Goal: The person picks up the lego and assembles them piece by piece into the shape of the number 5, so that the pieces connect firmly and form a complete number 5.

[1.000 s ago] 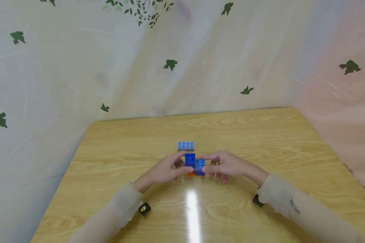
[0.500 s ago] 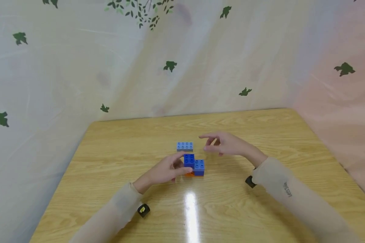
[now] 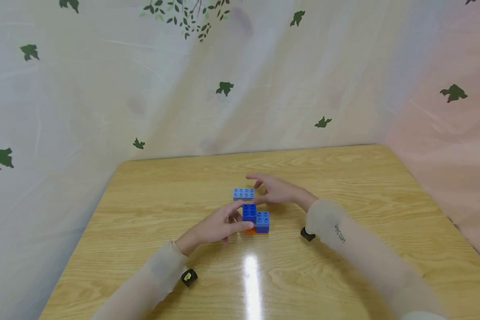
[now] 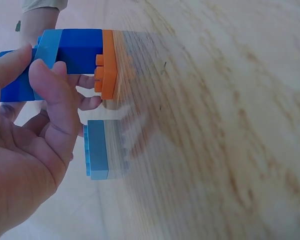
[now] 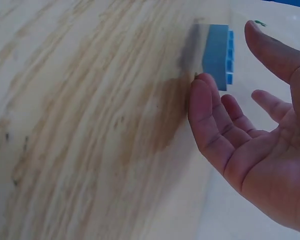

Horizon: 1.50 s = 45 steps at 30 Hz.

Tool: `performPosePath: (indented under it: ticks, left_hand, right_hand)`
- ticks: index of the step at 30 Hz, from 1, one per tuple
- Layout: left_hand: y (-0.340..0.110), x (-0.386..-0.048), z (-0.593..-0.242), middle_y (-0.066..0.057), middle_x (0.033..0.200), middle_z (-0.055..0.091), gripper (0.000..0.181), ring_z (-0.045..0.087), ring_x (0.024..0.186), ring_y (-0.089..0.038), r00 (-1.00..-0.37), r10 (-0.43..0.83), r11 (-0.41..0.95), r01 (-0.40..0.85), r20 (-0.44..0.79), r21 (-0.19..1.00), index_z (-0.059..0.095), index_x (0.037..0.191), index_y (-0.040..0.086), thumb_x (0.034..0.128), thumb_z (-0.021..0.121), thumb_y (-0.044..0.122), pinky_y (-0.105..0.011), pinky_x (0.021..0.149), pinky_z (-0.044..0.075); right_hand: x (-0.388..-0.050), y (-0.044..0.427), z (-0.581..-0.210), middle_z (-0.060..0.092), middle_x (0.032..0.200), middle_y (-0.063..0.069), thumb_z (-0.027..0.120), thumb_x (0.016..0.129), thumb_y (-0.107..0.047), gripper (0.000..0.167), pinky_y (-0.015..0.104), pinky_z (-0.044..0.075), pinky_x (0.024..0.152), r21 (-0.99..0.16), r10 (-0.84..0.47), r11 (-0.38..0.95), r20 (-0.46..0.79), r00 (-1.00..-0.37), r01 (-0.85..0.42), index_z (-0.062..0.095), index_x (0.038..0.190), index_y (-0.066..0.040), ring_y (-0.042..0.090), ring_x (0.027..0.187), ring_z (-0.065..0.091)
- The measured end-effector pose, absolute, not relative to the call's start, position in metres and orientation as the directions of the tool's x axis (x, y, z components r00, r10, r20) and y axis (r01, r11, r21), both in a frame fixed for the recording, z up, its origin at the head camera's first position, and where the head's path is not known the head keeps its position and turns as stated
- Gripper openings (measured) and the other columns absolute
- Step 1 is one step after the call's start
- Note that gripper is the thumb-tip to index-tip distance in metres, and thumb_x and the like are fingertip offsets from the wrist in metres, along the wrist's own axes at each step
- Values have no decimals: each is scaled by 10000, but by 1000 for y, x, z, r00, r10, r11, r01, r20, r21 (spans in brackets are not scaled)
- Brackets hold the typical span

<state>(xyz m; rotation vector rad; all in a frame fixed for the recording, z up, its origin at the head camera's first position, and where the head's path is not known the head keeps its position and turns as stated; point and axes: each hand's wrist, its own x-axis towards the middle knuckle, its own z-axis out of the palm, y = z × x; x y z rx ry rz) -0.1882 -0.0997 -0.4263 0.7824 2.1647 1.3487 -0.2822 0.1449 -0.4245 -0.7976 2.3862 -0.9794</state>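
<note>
A small stack of building bricks stands on the table, with an orange brick (image 4: 108, 65) at its bottom. Above the orange lie dark blue and lighter blue bricks (image 3: 262, 218); a dark blue brick (image 3: 249, 212) forms the highest part. My left hand (image 3: 218, 223) grips that raised part between thumb and fingers from the left side. Behind the stack lies a separate light blue brick (image 3: 243, 193), studs up. My right hand (image 3: 278, 189) hovers just right of it, thumb and fingers apart and nothing held, as the right wrist view also shows.
The wooden table (image 3: 164, 182) reaches back to a pale curtain (image 3: 176, 89) printed with dark green birds. A pinkish curtain (image 3: 436, 133) hangs along the right side. A bright light reflection lies on the tabletop in front of the stack.
My right hand has let go of the stack, moved back, then shifted left to the light blue brick. The left hand has kept its grip on the stack.
</note>
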Motion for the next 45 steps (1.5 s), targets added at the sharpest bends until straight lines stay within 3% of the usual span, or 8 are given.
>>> performPosePath:
  ticks: [5, 9, 11, 18, 27, 35, 45]
  left_hand:
    - [-99, -186, -424, -213, 987, 640, 574, 560, 566, -260, -726, 680, 354, 200, -104, 914, 400, 1524, 214, 1023, 622, 383, -418, 449, 550]
    - [-100, -186, -423, -226, 967, 634, 571, 559, 585, -314, -724, 683, 344, 205, -94, 916, 394, 1526, 202, 1027, 620, 363, -408, 438, 542]
    - [-100, -186, -423, -228, 955, 631, 575, 560, 593, -319, -724, 685, 341, 212, -88, 916, 386, 1532, 193, 1031, 615, 358, -386, 432, 536]
    - [-101, -188, -420, -221, 959, 641, 595, 594, 642, -385, -724, 686, 347, 231, -78, 909, 361, 1553, 233, 1031, 608, 378, -339, 427, 530]
    - [-101, -189, -418, -219, 968, 644, 596, 594, 654, -368, -733, 675, 360, 218, -91, 907, 381, 1537, 230, 1018, 625, 395, -336, 437, 519]
    - [-100, -187, -423, -219, 979, 643, 622, 586, 641, -340, -744, 660, 364, 199, -101, 910, 378, 1551, 254, 1007, 645, 394, -337, 433, 503]
    - [-98, -188, -427, -227, 970, 638, 597, 570, 612, -328, -737, 670, 332, 191, -89, 924, 408, 1535, 209, 1009, 656, 341, -332, 421, 488]
  right_hand:
    - [-283, 136, -432, 528, 1410, 199, 731, 962, -232, 718, 403, 535, 900, -702, -652, 613, -192, -733, -362, 362, 1568, -119, 275, 1142, 570]
    - [-283, 133, -434, 532, 1402, 217, 720, 970, -193, 649, 373, 546, 884, -693, -636, 631, -206, -743, -348, 418, 1538, -109, 282, 1136, 570]
    - [-283, 132, -433, 543, 1385, 205, 720, 970, -195, 628, 372, 549, 870, -698, -632, 631, -208, -747, -340, 440, 1527, -118, 274, 1108, 572]
    - [-283, 129, -427, 554, 1381, 151, 713, 977, -263, 552, 463, 484, 1010, -657, -647, 633, -160, -745, -409, 519, 1467, -102, 269, 1193, 542]
    - [-283, 127, -427, 645, 1257, 68, 695, 990, -247, 411, 417, 499, 937, -620, -639, 645, -118, -760, -446, 617, 1363, -95, 212, 1039, 569]
    - [-281, 129, -429, 635, 1268, 64, 674, 1003, -248, 413, 426, 488, 970, -614, -640, 662, -165, -751, -430, 601, 1381, -98, 207, 1066, 567]
    - [-279, 141, -424, 654, 1118, 17, 691, 991, -260, 406, 360, 530, 840, -590, -650, 689, -247, -719, -421, 608, 1354, -96, 158, 924, 609]
